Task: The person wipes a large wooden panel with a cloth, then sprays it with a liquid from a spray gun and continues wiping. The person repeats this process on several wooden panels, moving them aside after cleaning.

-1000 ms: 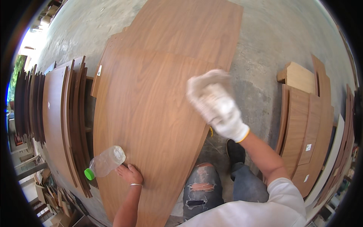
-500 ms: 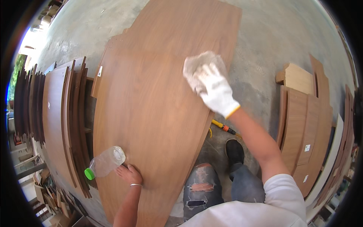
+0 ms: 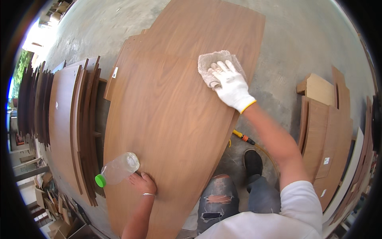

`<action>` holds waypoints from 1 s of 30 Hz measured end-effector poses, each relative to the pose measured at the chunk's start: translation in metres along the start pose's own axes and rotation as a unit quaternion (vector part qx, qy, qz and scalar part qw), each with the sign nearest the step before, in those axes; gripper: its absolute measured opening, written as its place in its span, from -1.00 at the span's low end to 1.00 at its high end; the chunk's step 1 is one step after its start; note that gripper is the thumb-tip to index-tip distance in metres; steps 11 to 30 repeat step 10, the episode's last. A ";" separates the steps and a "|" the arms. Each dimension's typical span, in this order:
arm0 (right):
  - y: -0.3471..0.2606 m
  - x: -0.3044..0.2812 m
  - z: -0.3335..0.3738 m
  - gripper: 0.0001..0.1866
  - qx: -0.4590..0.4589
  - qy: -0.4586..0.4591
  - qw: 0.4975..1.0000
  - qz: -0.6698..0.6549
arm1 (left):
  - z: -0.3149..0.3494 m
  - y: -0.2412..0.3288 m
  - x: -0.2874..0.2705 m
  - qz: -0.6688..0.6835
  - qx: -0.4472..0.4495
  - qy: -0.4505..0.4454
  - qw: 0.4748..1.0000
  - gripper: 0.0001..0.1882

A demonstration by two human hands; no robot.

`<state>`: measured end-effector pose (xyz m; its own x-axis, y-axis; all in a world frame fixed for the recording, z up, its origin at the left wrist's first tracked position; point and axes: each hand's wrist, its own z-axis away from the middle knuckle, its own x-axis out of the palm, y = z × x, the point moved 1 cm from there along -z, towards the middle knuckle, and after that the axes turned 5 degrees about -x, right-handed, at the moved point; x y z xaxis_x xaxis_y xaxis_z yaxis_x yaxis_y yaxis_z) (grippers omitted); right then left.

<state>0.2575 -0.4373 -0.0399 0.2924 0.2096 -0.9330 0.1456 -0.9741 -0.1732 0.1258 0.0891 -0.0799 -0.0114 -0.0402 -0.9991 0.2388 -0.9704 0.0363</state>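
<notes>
A large wood-grain board lies in front of me, with further boards under it. My right hand, in a white knit glove with a yellow cuff edge, presses a greyish-beige cloth rag onto the board near its right edge. The fingers are stretched over the rag. My bare left hand rests flat on the board at the lower left, fingers extended. Right beside its fingertips lies a clear plastic bottle with a green cap, on its side; whether they touch it I cannot tell.
Stacked boards stand on the left, and more board pieces lie on the right. On the concrete floor, a yellow and orange hose fitting with a hose lies near my shoe. Scrap wood is piled at the lower left.
The rag and my gloved hand have slid slightly farther away along the board, and the fingers look flatter. My left hand and the bottle keep their place; the whole view has shifted a little.
</notes>
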 end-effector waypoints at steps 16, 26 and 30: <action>-0.013 0.037 -0.061 -0.33 0.046 -0.075 0.995 0.056 | -0.005 0.002 0.002 0.023 0.014 0.003 1.000 -0.13; -0.013 0.037 -0.061 -0.33 0.046 -0.075 0.995 0.056 | -0.005 0.002 0.002 0.023 0.014 0.003 1.000 -0.13; -0.013 0.037 -0.061 -0.33 0.046 -0.075 0.995 0.056 | -0.005 0.002 0.002 0.023 0.014 0.003 1.000 -0.13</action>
